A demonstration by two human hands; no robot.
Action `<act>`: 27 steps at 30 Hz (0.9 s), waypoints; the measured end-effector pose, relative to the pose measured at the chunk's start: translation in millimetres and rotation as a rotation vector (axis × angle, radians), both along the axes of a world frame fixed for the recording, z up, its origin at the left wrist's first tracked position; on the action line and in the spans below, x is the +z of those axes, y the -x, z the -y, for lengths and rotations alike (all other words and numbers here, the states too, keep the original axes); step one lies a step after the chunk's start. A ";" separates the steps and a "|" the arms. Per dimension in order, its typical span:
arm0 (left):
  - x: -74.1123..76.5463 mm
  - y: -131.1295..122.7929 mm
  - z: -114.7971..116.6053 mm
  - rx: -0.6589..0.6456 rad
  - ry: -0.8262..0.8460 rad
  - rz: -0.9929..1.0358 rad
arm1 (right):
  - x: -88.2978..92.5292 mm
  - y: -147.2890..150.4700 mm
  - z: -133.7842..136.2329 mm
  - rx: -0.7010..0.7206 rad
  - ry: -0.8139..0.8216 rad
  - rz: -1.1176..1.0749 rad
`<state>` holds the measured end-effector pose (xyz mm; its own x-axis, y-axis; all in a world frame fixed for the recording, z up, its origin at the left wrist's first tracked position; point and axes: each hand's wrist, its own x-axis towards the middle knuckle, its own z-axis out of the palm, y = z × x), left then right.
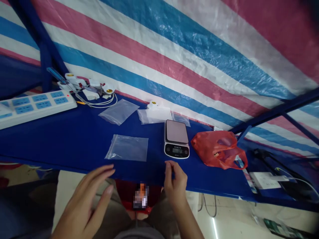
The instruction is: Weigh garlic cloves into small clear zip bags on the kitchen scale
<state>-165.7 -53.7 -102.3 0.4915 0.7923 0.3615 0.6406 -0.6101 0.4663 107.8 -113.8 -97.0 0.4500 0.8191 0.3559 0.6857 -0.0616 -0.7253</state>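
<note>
My left hand hovers below the front edge of the blue table, fingers stretched out and apart, holding nothing. My right hand is raised at the table's front edge just below a small digital scale, its fingers curled together in a pinch; I cannot make out anything in them. A clear plastic bag lies flat on the table just beyond my left hand. A second clear bag lies farther back.
A red plastic bag sits right of the scale. A white power strip lies at the far left, with white plugs and cables behind it. More clear bags with a white part lie behind the scale. A striped tarp forms the backdrop.
</note>
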 end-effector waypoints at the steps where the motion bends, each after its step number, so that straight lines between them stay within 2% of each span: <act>1: 8.3 -13.0 -16.6 -0.030 -0.012 0.011 | 6.9 8.6 -6.6 0.061 -0.028 0.048; 4: 23.4 -45.0 -66.5 -0.116 -0.125 -0.106 | 23.9 39.2 -38.4 0.274 -0.034 0.214; 6: 20.6 -57.5 -89.7 -0.167 -0.127 -0.241 | 25.1 57.6 -63.3 0.391 0.046 0.337; 8: 9.9 -62.6 -101.2 -0.159 -0.068 -0.356 | 16.9 68.5 -83.3 0.440 0.144 0.392; 11: -9.0 -59.6 -103.5 -0.086 -0.028 -0.403 | -2.2 68.6 -95.5 0.411 0.255 0.404; 14: -20.8 -51.8 -102.2 -0.058 -0.072 -0.386 | -13.1 60.1 -91.5 0.379 0.310 0.449; 23: -32.9 -32.3 -109.1 0.037 -0.077 -0.367 | -15.2 56.8 -88.8 0.279 0.390 0.460; 27: -33.0 -29.1 -110.3 0.057 -0.042 -0.375 | -5.4 52.4 -73.3 0.310 0.395 0.402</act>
